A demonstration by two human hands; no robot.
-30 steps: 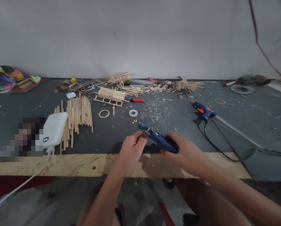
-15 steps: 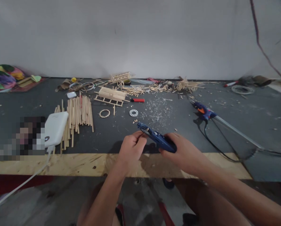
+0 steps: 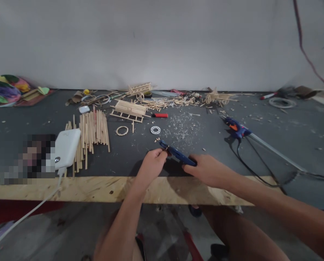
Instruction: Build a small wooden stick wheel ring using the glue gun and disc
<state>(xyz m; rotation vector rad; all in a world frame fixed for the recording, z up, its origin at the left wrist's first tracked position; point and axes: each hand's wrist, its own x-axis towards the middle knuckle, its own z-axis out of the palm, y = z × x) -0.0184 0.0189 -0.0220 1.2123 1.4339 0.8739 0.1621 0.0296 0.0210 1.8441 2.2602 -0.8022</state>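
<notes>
My right hand (image 3: pixel 205 168) is wrapped round the handles of a blue hand cutter (image 3: pixel 179 155), which points up and to the left over the near part of the table. At its jaws, my left hand (image 3: pixel 154 162) pinches a thin piece of wood (image 3: pixel 167 148), of which only a small tip shows. Just beyond the cutter's nose lie a few short cut wood bits (image 3: pixel 157 139). Farther off are a white ring with holes (image 3: pixel 155 130) and a wooden ring (image 3: pixel 122 131). Much of the held piece is hidden by my fingers.
Left are a bundle of wooden sticks (image 3: pixel 92 134) and a white power bank (image 3: pixel 68 148) with a cable. A small stick-built cart (image 3: pixel 130 110) and a red-handled tool (image 3: pixel 160 115) lie behind. To the right rests a blue glue gun (image 3: pixel 236 127) with its cord.
The cutter's handles look squeezed closer together, and its body shows narrower. My right hand has shifted slightly left and up. The whole view has moved a little.
</notes>
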